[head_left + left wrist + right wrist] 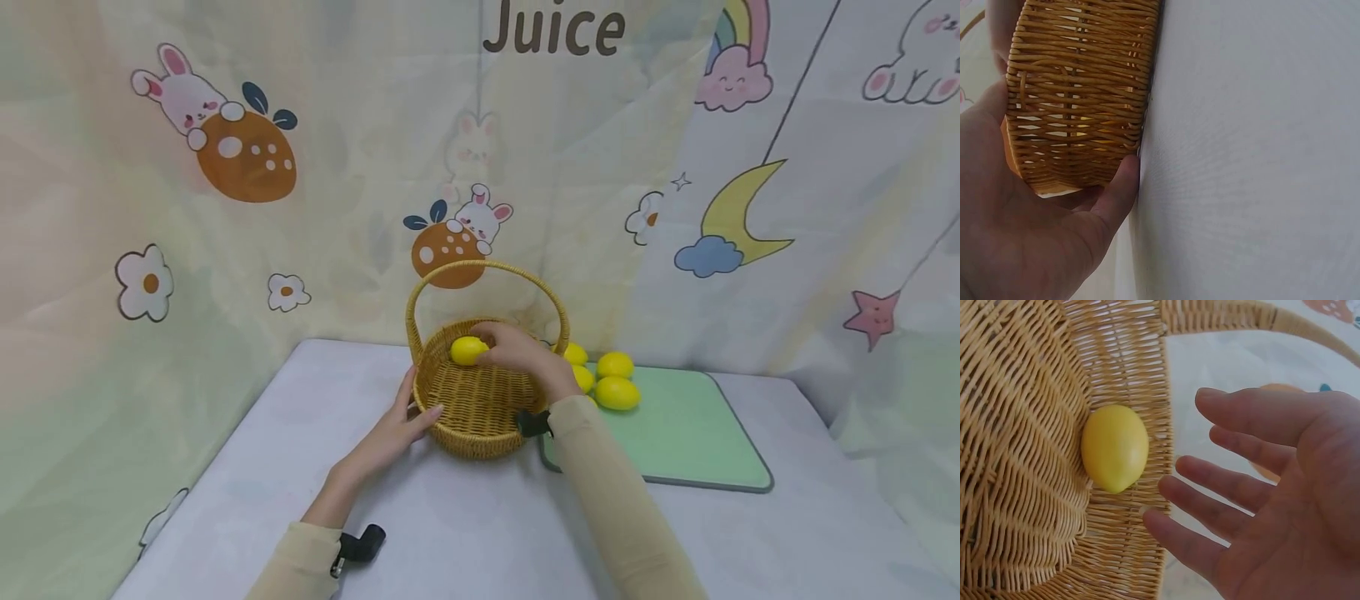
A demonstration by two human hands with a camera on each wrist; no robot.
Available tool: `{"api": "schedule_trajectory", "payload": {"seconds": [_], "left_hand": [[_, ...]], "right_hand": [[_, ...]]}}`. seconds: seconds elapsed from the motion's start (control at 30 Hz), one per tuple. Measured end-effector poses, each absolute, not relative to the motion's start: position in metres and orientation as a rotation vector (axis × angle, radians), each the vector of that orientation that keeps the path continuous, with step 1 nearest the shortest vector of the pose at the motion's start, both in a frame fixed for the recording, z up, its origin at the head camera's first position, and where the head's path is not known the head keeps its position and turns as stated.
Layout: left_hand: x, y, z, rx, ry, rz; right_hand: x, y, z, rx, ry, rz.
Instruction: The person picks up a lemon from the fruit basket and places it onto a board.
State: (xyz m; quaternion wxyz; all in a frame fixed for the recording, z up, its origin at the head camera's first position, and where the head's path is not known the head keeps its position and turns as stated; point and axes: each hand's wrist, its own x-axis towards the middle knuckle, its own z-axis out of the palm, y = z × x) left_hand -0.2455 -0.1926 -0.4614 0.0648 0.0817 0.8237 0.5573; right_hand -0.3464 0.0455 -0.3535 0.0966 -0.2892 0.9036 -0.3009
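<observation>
A wicker basket [480,400] with a tall arched handle stands on the table, its inside facing me. My left hand [397,421] grips its left side, one digit at the rim and others low on the outer wall; in the left wrist view the hand [1041,231] wraps the woven side [1079,94]. One lemon [1115,449] lies inside against the far wall. Just above and right of that lemon [467,351], my right hand [517,350] reaches into the basket. Its fingers [1210,503] are spread and extended, apart from the lemon in the right wrist view.
Right of the basket lies a green cutting board [690,425] with a grey edge. Several lemons [618,393] sit on its left part, some partly hidden by the right arm and basket. A printed cloth [360,167] hangs behind the white table [450,533].
</observation>
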Motion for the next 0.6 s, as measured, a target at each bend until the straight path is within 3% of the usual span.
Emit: {"api": "schedule_trajectory", "payload": {"seconds": [0.6], "left_hand": [[-0.241,-0.192,-0.464,0.246,2.504,1.725]], "right_hand": [[-0.369,0.012,-0.374,-0.785,2.696,-0.62]]}}
